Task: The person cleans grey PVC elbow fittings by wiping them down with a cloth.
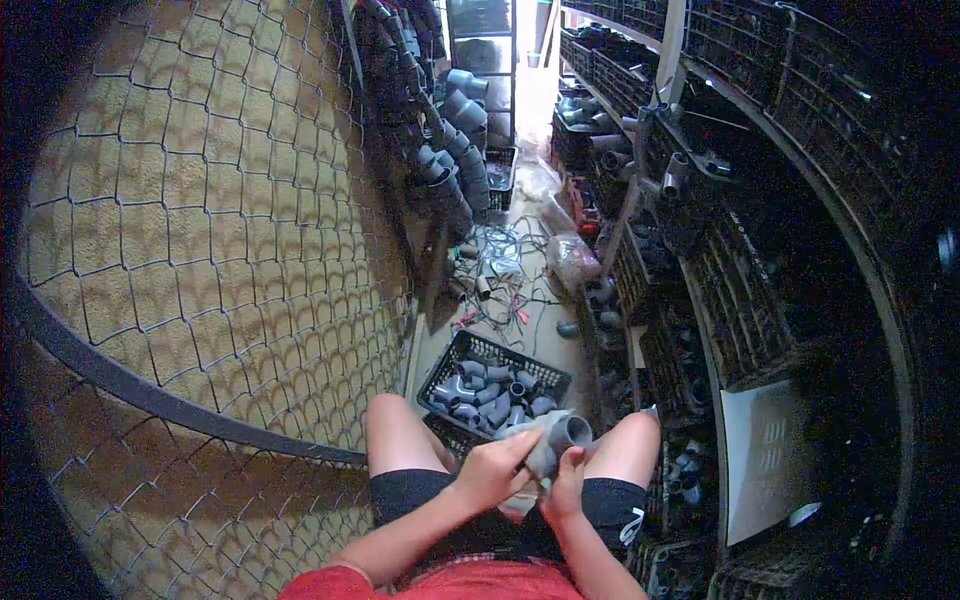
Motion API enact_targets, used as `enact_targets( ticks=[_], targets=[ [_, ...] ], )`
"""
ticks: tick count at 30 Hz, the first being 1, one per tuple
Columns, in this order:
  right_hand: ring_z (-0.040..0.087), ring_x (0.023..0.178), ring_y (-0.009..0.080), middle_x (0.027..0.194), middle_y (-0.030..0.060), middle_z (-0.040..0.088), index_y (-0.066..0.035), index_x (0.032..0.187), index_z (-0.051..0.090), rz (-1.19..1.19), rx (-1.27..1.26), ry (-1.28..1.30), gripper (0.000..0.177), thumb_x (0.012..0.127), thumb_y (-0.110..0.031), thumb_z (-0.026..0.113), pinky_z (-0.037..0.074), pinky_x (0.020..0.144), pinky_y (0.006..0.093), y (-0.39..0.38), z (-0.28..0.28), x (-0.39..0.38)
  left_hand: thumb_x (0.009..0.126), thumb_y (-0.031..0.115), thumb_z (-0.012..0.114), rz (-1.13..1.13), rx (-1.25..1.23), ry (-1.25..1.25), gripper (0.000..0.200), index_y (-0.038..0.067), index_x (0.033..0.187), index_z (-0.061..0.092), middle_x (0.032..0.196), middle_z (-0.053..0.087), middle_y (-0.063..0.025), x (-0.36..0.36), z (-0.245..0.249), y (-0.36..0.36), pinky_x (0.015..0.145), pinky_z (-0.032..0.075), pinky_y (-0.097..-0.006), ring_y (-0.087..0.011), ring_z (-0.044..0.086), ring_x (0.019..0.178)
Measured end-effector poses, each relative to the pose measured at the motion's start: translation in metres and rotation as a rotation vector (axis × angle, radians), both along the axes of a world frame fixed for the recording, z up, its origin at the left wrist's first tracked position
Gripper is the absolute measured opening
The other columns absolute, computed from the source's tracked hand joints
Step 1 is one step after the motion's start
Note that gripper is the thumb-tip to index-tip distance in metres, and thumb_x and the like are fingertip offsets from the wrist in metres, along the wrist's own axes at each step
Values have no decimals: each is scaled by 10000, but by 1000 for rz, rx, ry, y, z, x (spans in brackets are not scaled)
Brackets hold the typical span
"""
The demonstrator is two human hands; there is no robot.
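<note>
You have the grey pipe fitting (pixel 556 436) up over your lap, between your knees, and both hands are on it. Your left hand (pixel 492 470) comes in from the left, with its fingers laid across the near, left part of the fitting and closed over it from above. Your right hand (pixel 566 487) sits below and slightly to the right, fingers wrapped up around the underside, so the piece is held between the two hands and rests on nothing else. The fitting's long axis runs from lower left to upper right. Its open round mouth (pixel 573 431) points up and to the right, clear of both hands, and that open end is nearer your right hand than your left. Just ahead, on the floor (pixel 530 310) between your legs, stands the black crate (pixel 452 362) with more grey fittings (pixel 488 392) lying loose in it, near the one you hold but apart from it. The chain-link fence (pixel 200 250) is on your left, and the shelves (pixel 760 250) of crates are on your right
</note>
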State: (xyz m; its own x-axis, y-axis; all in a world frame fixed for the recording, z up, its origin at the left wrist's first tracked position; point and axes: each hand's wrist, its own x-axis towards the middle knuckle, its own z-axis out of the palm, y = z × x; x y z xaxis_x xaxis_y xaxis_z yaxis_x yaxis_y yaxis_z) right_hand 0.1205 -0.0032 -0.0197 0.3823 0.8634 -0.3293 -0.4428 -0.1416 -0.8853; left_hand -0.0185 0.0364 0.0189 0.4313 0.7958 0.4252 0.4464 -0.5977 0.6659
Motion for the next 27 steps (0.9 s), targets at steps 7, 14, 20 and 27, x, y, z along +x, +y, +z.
enact_targets(
  ticks=[7,14,20,27],
  targets=[
    [624,865,253,863,88,657,-61,909,562,-6,171,112,220,987,-257,499,430,939,397,29,35,14,769,101,679,-63,-99,148,284,71,1051,666,835,696,-142,5,-11,2,689,545,-386,-263,703,773],
    [589,791,249,666,47,516,-84,780,506,158,522,342,271,979,-267,500,464,932,427,32,51,16,762,140,713,-244,-900,-371,181,35,893,646,803,693,-94,11,-47,-5,654,490,-344,-147,626,709],
    [574,695,190,654,50,581,-79,773,566,18,349,370,341,1013,-313,501,497,741,381,28,35,28,773,181,705,-154,-457,-22,212,64,944,662,732,643,-79,11,-7,-4,618,513,-358,-157,629,679],
    [570,713,141,769,60,654,-45,814,631,145,254,137,323,1013,-272,516,492,726,341,34,48,26,808,254,701,-253,-744,-33,239,85,975,687,827,714,-95,8,-30,-8,670,526,-384,-187,689,736]
  ],
)
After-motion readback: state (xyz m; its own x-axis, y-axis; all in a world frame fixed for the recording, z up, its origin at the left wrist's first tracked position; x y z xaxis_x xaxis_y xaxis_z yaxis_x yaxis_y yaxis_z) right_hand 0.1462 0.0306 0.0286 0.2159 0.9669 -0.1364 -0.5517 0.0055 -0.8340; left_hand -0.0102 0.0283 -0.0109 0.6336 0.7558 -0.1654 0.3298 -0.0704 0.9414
